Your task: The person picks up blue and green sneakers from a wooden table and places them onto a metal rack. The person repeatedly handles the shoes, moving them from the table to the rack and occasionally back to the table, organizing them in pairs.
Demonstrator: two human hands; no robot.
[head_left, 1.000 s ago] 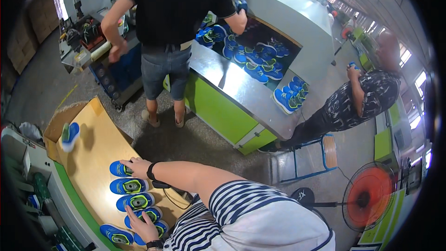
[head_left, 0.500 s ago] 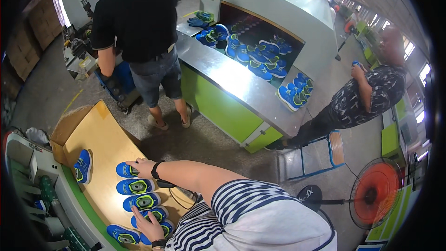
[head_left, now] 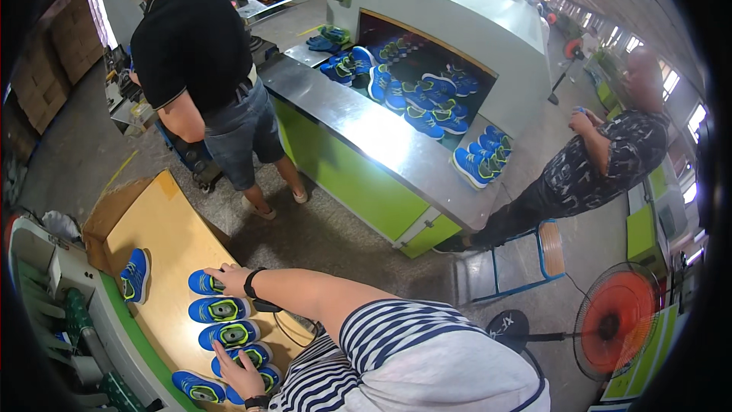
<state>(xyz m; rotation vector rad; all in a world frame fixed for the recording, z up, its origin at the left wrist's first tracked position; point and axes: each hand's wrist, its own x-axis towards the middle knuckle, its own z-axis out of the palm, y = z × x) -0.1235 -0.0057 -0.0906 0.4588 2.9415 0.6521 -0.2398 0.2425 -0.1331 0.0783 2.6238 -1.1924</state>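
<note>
Blue shoes with lime-green collars lie in a row on a tan tabletop (head_left: 171, 221). At the far end of the row, my right hand (head_left: 233, 280) has its fingers closed around the heel of a blue shoe (head_left: 202, 282). Closer in are a second shoe (head_left: 217, 310) and a third shoe (head_left: 227, 334). My left hand (head_left: 242, 378) rests with fingers apart over a fourth shoe (head_left: 255, 354) and partly hides it. Another shoe (head_left: 197, 387) lies at the near left edge, and a single shoe (head_left: 135, 276) stands apart at the far left.
A green-edged machine (head_left: 57, 282) borders the table's left. Beyond a metal-topped counter (head_left: 374, 133) with more blue shoes, a person in black (head_left: 194, 53) stands at left. Another person (head_left: 602, 149) stands at right, near a blue-framed chair (head_left: 550, 248) and a red fan (head_left: 614, 320).
My hands stay almost in place at the shoes. The person in black has shifted left and turned. The view has shifted slightly.
</note>
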